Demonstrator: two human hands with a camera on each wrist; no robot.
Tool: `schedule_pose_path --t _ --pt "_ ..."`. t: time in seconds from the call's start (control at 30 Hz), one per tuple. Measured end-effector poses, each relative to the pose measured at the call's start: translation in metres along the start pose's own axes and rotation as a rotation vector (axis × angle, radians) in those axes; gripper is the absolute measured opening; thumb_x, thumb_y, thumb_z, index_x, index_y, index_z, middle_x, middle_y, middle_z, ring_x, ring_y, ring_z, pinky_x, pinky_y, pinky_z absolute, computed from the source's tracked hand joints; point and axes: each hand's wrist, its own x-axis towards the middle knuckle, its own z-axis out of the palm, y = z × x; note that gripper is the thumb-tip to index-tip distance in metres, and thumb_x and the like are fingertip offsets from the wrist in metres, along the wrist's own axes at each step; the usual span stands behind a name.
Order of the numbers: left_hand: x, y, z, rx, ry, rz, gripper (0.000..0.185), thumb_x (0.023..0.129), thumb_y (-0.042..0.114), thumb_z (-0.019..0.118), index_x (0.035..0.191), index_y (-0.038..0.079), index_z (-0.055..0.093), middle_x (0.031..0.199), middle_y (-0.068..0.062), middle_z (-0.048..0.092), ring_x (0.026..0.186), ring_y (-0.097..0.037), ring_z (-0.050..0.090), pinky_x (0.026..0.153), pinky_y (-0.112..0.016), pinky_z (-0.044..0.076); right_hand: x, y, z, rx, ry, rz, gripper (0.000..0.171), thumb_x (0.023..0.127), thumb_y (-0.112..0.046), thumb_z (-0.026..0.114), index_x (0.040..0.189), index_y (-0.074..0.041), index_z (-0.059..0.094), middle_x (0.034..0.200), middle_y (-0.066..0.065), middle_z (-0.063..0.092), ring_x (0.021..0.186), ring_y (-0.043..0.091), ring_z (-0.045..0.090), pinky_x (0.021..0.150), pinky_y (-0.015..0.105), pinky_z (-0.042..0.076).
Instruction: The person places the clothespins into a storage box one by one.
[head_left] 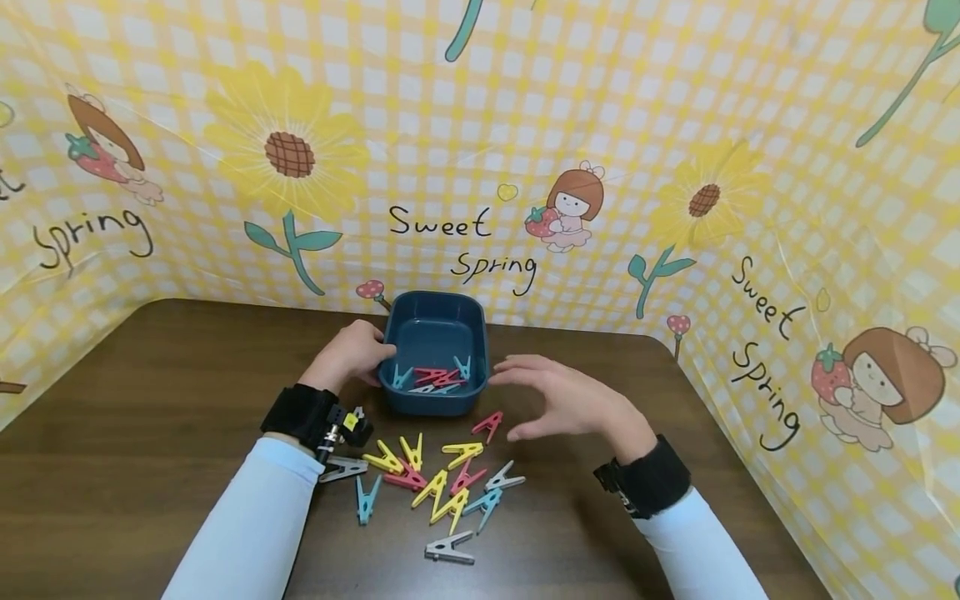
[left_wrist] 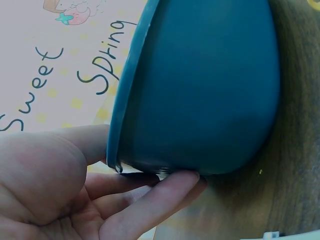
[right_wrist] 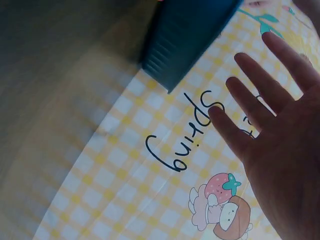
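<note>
A dark blue plastic tub (head_left: 431, 402) stands at the back middle of the brown table, with several coloured clothespins (head_left: 438, 377) lying in its near end. My left hand (head_left: 367, 354) grips the tub's left rim. In the left wrist view the thumb lies over the rim of the tub (left_wrist: 200, 85) and the fingers (left_wrist: 165, 187) curl under its side. My right hand (head_left: 540, 400) hovers just right of the tub with straight, spread fingers and holds nothing. It shows the same open pose in the right wrist view (right_wrist: 280, 135). A red clothespin (head_left: 488, 424) lies just below its fingertips.
A loose pile of yellow, red, blue and grey clothespins (head_left: 435, 483) lies on the table (head_left: 150, 417) in front of the tub, between my forearms. A grey one (head_left: 450, 548) lies nearest me. A yellow checked printed sheet (head_left: 480, 167) walls the back and both sides.
</note>
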Motion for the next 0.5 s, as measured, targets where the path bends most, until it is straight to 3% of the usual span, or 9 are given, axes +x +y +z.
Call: schedule_pose_path --t 0.23,0.5 --pt "-0.001 0.002 0.0 0.006 -0.005 -0.003 0.04 0.112 0.017 0.055 0.134 -0.015 0.065 0.119 -0.031 0.073 0.08 -0.021 0.08 0.082 -0.043 0.07 -0.021 -0.003 0.014 -0.066 -0.06 -0.022 0.076 0.084 -0.051 0.092 0.149 -0.023 0.066 0.161 0.004 0.058 0.149 0.027 0.055 0.121 0.054 0.053" --pt "-0.002 0.001 0.0 0.003 -0.009 -0.01 0.042 0.112 0.018 0.055 0.137 -0.015 0.062 0.12 -0.031 0.072 0.084 -0.023 0.081 0.083 -0.044 0.07 -0.022 -0.01 0.027 -0.095 -0.187 -0.027 0.072 0.085 -0.05 0.091 0.149 -0.027 0.067 0.156 0.003 0.063 0.143 0.024 0.061 0.119 0.051 0.056"
